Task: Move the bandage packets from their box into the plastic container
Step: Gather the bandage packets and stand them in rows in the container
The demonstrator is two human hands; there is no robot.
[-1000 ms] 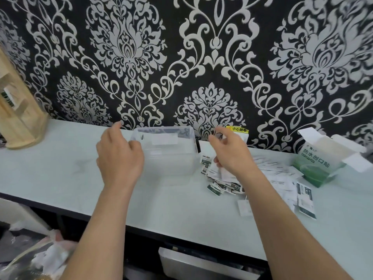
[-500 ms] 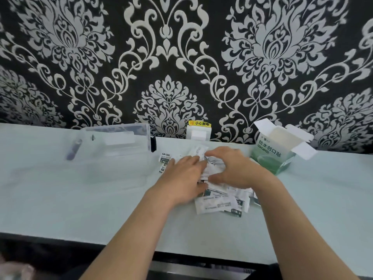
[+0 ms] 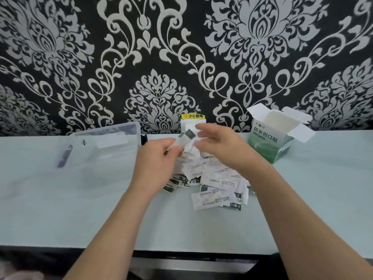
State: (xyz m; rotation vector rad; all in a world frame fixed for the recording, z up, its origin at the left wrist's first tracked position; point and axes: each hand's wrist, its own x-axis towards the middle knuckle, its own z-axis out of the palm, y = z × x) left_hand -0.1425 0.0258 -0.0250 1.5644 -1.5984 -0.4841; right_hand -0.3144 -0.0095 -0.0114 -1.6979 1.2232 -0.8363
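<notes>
A heap of white bandage packets (image 3: 214, 178) lies on the pale table, between the clear plastic container (image 3: 105, 150) at the left and the open green bandage box (image 3: 270, 138) at the right. My left hand (image 3: 157, 162) pinches one or two packets (image 3: 186, 138) and holds them raised above the heap. My right hand (image 3: 224, 148) hovers just right of them, fingers loosely spread towards the raised packets, holding nothing that I can see. The box stands with its flaps up.
A small white wall socket (image 3: 192, 123) with a yellow warning label sits behind the heap against the patterned wall. The table's front edge (image 3: 181, 249) runs below my forearms.
Both hands were down on the heap half a second ago; now my left hand has lifted packets off it and my right hand has risen beside them.
</notes>
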